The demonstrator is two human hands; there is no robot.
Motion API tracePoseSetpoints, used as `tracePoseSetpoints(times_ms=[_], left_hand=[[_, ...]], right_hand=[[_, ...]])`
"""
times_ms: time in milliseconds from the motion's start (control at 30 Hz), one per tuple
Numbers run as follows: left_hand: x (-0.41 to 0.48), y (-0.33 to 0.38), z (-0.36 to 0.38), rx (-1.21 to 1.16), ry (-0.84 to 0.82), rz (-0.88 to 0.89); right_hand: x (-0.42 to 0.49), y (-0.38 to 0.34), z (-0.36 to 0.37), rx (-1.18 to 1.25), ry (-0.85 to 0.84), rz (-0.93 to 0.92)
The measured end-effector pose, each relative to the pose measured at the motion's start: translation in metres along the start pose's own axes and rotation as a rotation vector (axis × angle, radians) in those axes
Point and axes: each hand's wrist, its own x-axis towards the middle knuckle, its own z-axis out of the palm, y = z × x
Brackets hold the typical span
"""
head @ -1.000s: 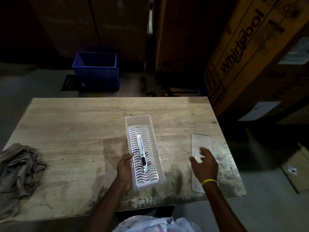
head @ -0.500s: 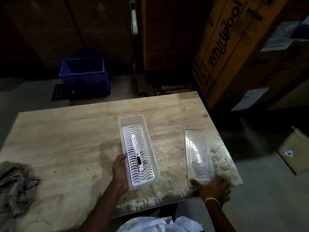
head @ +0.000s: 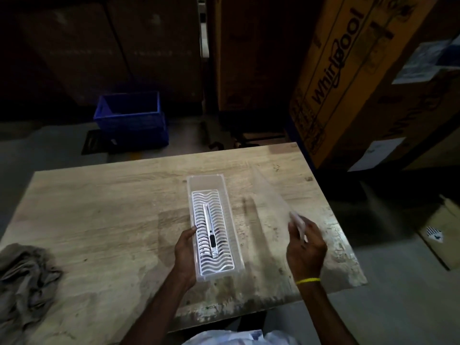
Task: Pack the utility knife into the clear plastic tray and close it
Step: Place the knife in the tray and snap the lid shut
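- Left hand [head: 185, 255] pressed flat against near-left wall of clear plastic tray [head: 230, 220], steadying it mid-worktop [head: 99, 220], toward the near edge.
- Right hand [head: 305, 250] pinching near end of clear lid [head: 270, 195], raised and tilted, motion-blurred.
- Lid judged light, thin, flexible, slick; best held by edges.
- Utility knife [head: 210, 230] lying lengthwise inside tray on white wavy grid.
- Tray open.

Wooden table [head: 104, 210], pale grain, worn and stained toward near edge. On top: clear plastic tray [head: 231, 235], open, lengthwise at centre, holding white wavy insert with utility knife [head: 210, 231] laid along it; crumpled grey cloth [head: 22, 282] at near left corner, well apart from tray.
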Motion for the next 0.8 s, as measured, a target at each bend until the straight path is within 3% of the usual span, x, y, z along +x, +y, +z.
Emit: tracePoseSetpoints(times_ms=[133,333,467,600,800], left_hand=[[0.0,0.001,0.009,-0.011,-0.006,-0.023],[-0.006,0.007,0.012,0.161,0.109,0.044],[-0.009,0.013,0.013,0.15,0.081,0.023],[-0.006,0.014,0.014,-0.174,-0.127,0.053],[0.006,0.018,0.005,-0.201,-0.012,0.051]], right_hand=[[0.003,-0.04,0.02,-0.125,-0.244,-0.42],[-0.014,-0.076,0.063,-0.376,-0.468,-0.742],[-0.028,-0.077,0.085,-0.494,-0.526,-0.819],[-0.039,-0.077,0.089,-0.521,-0.566,-0.841],[-0.051,-0.066,0.088,-0.52,-0.609,-0.849]])
